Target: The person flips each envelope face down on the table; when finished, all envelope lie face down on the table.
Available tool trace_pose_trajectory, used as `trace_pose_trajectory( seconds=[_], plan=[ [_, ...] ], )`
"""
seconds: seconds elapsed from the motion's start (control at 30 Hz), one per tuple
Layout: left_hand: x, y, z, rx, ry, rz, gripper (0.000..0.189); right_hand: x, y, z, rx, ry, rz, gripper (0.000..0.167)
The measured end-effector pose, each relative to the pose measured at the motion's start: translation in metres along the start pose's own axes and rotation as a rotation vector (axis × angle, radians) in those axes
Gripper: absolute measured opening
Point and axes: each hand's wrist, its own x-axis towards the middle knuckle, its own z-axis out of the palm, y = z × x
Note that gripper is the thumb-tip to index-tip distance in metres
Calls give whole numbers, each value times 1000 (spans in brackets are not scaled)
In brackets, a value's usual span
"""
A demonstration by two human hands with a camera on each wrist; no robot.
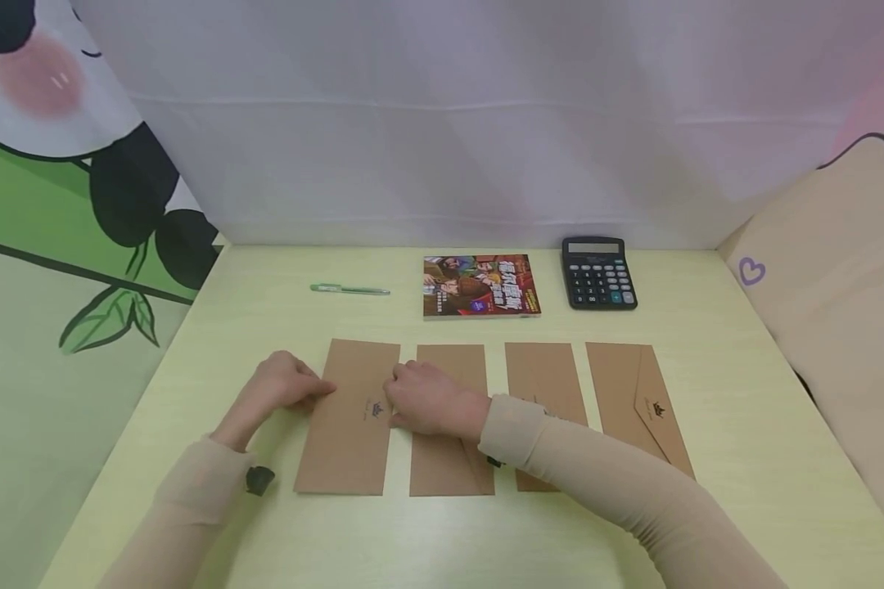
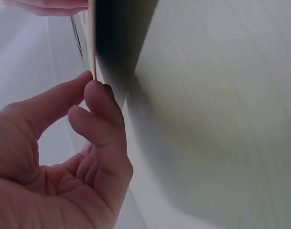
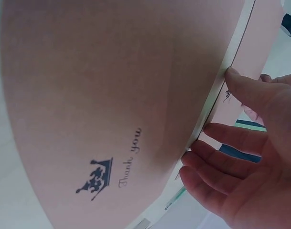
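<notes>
Four kraft-brown envelopes lie in a row, and the leftmost envelope [image 1: 349,442] shows a small dark crown print near its right edge. My left hand [image 1: 287,380] pinches that envelope's left edge between thumb and curled fingers [image 2: 104,109]. In the left wrist view this edge stands raised off the table. My right hand [image 1: 427,398] holds the same envelope's right edge, its thumb and fingertips spread along it. Beneath my right hand and wrist lies the second envelope [image 1: 445,470], partly covered. Close in the right wrist view is an envelope printed "Thank you" [image 3: 92,95].
The third envelope [image 1: 538,364] is partly under my right sleeve; the rightmost envelope [image 1: 619,384] has a pointed flap. Behind the row lie a green pen [image 1: 349,289], a colourful book [image 1: 481,285] and a black calculator [image 1: 599,274]. A pale curtain [image 1: 471,164] hangs behind the table.
</notes>
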Motion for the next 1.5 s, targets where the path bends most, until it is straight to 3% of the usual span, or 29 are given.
trace_pose_trajectory(
  seconds=[0.17,0.43,0.73,1.03,1.27,1.5],
  plan=[
    [-2,-1,-4,-99,-24,-4,27,1,1,-1,15,11,-1,31],
    [-9,1,-6,-215,-71,82,31,3,6,2,61,45,7,22],
    [-16,3,-11,-275,-114,156,29,6,11,8,173,70,-2,36],
    [-19,3,-12,-392,-147,163,31,4,8,-3,361,41,-44,44],
    [-25,9,-12,-430,-151,197,33,1,3,-8,460,24,-56,62],
    [-23,10,-10,-508,-185,194,37,2,2,-8,537,67,-78,65]
  ],
)
